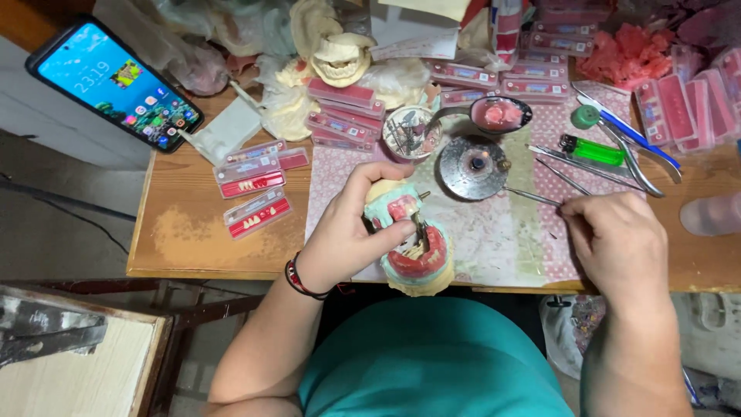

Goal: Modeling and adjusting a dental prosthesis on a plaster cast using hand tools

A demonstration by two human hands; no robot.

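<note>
I see the left hand (351, 232) gripping the pink-and-cream plaster tooth model (413, 247); the right hand (617, 239) pinches a thin metal tool (532, 197) near the small round metal burner (472, 166), which might burn it.

A plaster dental model (413, 251) on a hinged articulator sat at the lower centre of the frame, near the table's front edge, gripped from the left. Its pale stone casts carried red wax rims, with a row of teeth showing in the open lower arch. A thin metal instrument (532, 198) lay pinched at right of centre, tip pointing left.
</note>
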